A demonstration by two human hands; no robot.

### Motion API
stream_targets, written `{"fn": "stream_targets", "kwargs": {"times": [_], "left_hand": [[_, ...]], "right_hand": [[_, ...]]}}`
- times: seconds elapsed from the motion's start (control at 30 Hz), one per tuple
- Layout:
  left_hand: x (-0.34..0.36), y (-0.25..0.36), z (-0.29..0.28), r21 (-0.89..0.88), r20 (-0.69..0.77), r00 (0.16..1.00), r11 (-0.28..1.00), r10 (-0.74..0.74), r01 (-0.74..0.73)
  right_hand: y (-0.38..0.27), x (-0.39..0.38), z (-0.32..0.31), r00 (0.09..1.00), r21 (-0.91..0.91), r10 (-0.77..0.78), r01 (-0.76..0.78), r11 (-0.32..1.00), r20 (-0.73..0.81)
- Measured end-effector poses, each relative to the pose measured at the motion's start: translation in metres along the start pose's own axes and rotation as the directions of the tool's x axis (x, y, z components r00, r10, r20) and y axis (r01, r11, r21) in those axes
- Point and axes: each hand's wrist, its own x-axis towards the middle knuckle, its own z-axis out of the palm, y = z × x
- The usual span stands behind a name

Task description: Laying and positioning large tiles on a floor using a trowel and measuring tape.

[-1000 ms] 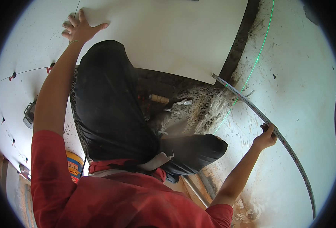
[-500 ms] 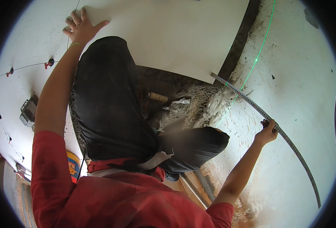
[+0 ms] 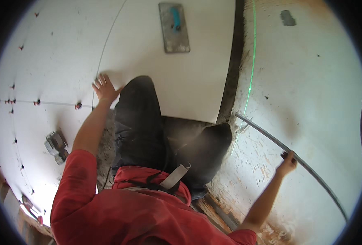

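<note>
My left hand (image 3: 105, 87) lies with fingers spread on a large white tile (image 3: 195, 81), at the seam along its left side, beside my raised dark-trousered knee. My right hand (image 3: 288, 162) grips a long grey measuring strip (image 3: 262, 132), slanting across the pale surface on the right; its upper end is just off the tile's lower right corner, near a green laser line (image 3: 253, 41). A rectangular float (image 3: 183, 38) with a turquoise handle rests on the tile above my hands.
Red-and-black clips (image 3: 78, 105) dot the seams of white tiles at left, where a boxy grey device (image 3: 56, 145) sits. A dark rough strip (image 3: 236, 41) runs along the tile's right edge. My bent legs fill the lower middle.
The view has shifted, bringing the float into sight and the scene lower in frame. The strip's upper end has slid rightward off the tile's corner.
</note>
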Motion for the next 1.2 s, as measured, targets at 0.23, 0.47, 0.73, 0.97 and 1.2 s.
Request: {"fn": "stream_targets", "kwargs": {"times": [0.23, 0.47, 0.73, 0.97, 1.2], "left_hand": [[0.054, 0.018, -0.057, -0.023, 0.066, 0.998, 1.0, 0.011, -0.009], [0.173, 0.09, -0.083, -0.251, -0.07, 0.991, 0.963, -0.115, 0.094], [0.36, 0.187, -0.122, -0.353, -0.469, 0.784, 0.9, -0.405, 0.254], [0.396, 0.203, -0.109, -0.392, -0.457, 0.773, 0.88, -0.44, 0.269], [0.397, 0.203, -0.118, -0.425, -0.446, 0.77, 0.865, -0.456, 0.267]], "right_hand": [[-0.101, 0.101, -0.058, 0.995, -0.029, -0.093, 0.092, 0.995, -0.041], [-0.146, 0.287, 0.206, 0.986, 0.13, -0.135, 0.122, 0.984, 0.097], [-0.146, 0.419, 0.588, 0.933, 0.158, -0.185, 0.141, 0.977, 0.309], [-0.162, 0.461, 0.716, 0.895, 0.055, -0.216, 0.212, 0.976, 0.389], [-0.172, 0.461, 0.728, 0.892, 0.032, -0.196, 0.2, 0.979, 0.407]]}}
